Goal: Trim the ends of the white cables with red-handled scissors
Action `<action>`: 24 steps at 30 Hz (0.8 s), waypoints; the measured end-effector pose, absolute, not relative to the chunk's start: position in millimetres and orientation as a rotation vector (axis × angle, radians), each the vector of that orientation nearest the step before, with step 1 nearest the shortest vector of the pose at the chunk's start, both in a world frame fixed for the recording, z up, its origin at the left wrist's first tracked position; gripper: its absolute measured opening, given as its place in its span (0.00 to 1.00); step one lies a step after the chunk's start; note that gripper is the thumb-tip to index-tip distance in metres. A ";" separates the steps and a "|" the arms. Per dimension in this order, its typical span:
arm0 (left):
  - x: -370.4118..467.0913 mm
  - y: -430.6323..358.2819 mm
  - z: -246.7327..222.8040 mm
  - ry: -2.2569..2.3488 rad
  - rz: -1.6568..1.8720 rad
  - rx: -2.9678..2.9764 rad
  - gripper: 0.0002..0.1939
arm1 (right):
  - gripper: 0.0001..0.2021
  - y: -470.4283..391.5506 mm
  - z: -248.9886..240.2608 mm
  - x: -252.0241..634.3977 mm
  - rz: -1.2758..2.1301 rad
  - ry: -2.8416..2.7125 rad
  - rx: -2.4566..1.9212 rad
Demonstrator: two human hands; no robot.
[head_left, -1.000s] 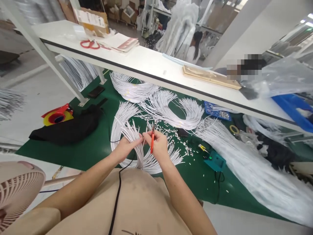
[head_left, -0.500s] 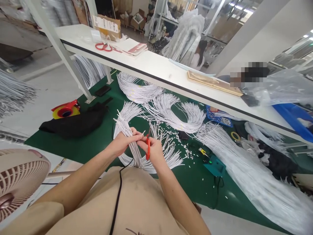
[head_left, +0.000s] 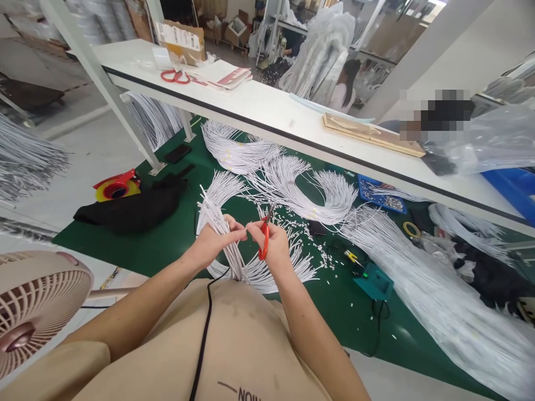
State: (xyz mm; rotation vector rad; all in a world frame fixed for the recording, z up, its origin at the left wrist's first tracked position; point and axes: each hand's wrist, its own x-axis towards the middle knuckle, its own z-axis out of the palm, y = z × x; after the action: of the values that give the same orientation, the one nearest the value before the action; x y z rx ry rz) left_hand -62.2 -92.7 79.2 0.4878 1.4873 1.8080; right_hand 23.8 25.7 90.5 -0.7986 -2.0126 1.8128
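Observation:
My left hand (head_left: 212,243) is wrapped around a bundle of thin white cables (head_left: 214,216), its thumb and forefinger pinched toward the right. Red-handled scissors (head_left: 264,239) sit in my right hand (head_left: 276,245), blades pointing up and away. The right fingertips meet or nearly meet the left ones; whatever small end lies between them is too small to make out. Beneath and beside the hands, more white cables (head_left: 292,262) lie fanned out on the green table mat (head_left: 317,312). Small white bits (head_left: 324,253) are scattered to the right of the scissors.
A tape dispenser (head_left: 118,186) and black cloth (head_left: 129,210) lie left. Coiled cable bundles (head_left: 240,153) sit behind, under a white shelf (head_left: 267,111). To the right are a teal device (head_left: 375,282), a blue tray (head_left: 381,195) and plastic-wrapped cables (head_left: 438,312). A fan (head_left: 39,306) stands near-left.
My right hand with the scissors has moved a little to the right, away from the cable bundle. The left hand keeps its hold; the view has shifted slightly.

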 end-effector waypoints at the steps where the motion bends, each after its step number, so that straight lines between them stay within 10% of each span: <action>1: -62.4 -92.3 79.0 1.489 1.811 0.467 0.13 | 0.13 28.9 88.8 26.2 1.736 -2.118 -0.797; 8: -60.5 -85.6 79.4 1.528 1.832 0.383 0.13 | 0.13 45.0 76.4 35.9 0.834 -2.821 -0.789; 24: -65.9 -69.6 76.0 1.558 1.750 0.427 0.14 | 0.15 56.0 79.6 38.0 0.391 -3.019 -0.703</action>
State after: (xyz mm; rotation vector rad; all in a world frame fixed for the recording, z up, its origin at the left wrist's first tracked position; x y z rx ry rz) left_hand -65.9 -69.6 76.0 0.4266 1.5583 1.7500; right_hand 38.0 56.0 79.6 -0.7034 -3.0189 0.3908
